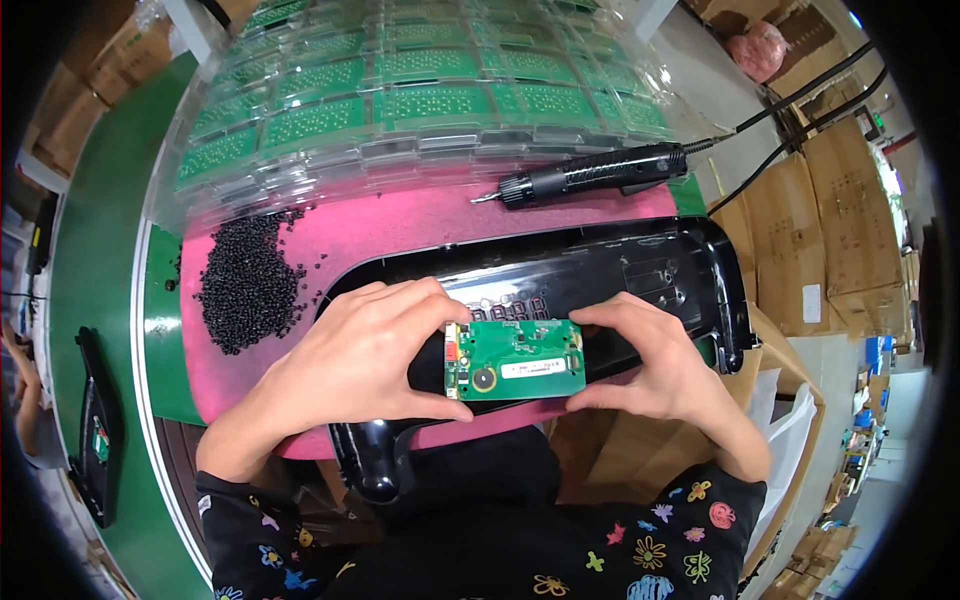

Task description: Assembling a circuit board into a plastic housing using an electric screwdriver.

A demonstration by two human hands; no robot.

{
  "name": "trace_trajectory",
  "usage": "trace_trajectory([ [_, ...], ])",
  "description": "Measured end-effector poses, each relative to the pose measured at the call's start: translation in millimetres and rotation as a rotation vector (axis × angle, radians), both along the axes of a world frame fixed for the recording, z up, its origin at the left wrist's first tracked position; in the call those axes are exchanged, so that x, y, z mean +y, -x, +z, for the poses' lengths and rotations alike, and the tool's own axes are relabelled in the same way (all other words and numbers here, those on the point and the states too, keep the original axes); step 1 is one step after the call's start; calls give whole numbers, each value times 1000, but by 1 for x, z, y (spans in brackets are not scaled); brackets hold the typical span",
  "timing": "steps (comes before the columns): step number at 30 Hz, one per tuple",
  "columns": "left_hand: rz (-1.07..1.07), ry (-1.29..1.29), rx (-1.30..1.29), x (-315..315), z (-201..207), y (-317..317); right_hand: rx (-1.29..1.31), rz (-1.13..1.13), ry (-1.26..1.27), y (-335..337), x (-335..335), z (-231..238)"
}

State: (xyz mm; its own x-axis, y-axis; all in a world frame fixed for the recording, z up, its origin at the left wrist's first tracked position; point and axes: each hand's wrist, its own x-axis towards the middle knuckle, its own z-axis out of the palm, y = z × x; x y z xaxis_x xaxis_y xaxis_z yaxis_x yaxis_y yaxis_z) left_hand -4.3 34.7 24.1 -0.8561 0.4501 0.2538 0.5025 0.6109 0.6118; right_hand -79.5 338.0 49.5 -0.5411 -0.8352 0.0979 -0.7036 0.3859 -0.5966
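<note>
Right now you have the circuit board [520, 352] near the centre of the frame, over the black housing [590, 262]; whether it touches the plastic beneath, I cannot tell. Your left hand [375, 345] pinches its left end, thumb at the lower corner and fingers at the upper one, closed only as far as the board's short side allows. Your right hand [655, 362] spans the right end the same way, and neither palm presses on the green face.

As a judgement, that edge grip is the sound one: keep both ends level, use light, even pressure, and keep your thumbs off the red part [451, 350] at the left end and the round dark part [485, 379] at the lower left. Mind the loose little black pieces [250, 285] heaped on the pink mat [370, 212] at the left, since a stray one could get under the board.

As for writing, a white label [533, 369] on the board carries small print, too fine to read surely. Digit-shaped outlines [515, 308] show on the housing just above the board. Far right, a cardboard box [785, 235] bears a pale sticker [812, 302], not legible.
</note>
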Motion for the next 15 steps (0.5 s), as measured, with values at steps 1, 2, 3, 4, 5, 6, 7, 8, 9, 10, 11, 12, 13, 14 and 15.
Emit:
trace_trajectory([
  [1, 15, 18, -74, 1, 1, 0, -42, -12, -21, 3, 1, -5],
  [2, 28, 39, -145, 1, 1, 2, -83, -26, -39, 7, 2, -11],
  [3, 26, 37, -149, 2, -2, 3, -86, -27, -41, 11, 1, -17],
  [4, 61, 55, -98, 4, -6, 4, -53, -28, 17, 16, -1, -24],
  [5, 96, 72, -48, 6, -9, 5, -19, -29, 74, 21, -3, -31],
  [6, 102, 117, -28, 7, -10, 6, -30, -34, 99, 26, -4, -37],
  [7, 98, 116, -34, 9, -10, 8, -36, -38, 98, 29, -5, -39],
  [8, 114, 143, -51, 10, -10, 8, -25, -38, 94, 30, -6, -42],
  [9, 128, 170, -67, 10, -10, 8, -15, -40, 90, 30, -6, -44],
  [10, 124, 170, -77, 11, -9, 8, -46, -45, 76, 30, -5, -43],
  [11, 131, 187, -85, 11, -8, 8, -55, -48, 77, 30, -5, -43],
  [12, 136, 203, -91, 12, -7, 9, -57, -46, 70, 31, -6, -43],
  [13, 132, 204, -99, 12, -7, 9, -58, -46, 63, 31, -7, -43],
  [14, 134, 218, -114, 12, -6, 9, -65, -49, 63, 31, -7, -44],
  [15, 136, 232, -129, 13, -5, 9, -68, -57, 66, 31, -7, -44],
])
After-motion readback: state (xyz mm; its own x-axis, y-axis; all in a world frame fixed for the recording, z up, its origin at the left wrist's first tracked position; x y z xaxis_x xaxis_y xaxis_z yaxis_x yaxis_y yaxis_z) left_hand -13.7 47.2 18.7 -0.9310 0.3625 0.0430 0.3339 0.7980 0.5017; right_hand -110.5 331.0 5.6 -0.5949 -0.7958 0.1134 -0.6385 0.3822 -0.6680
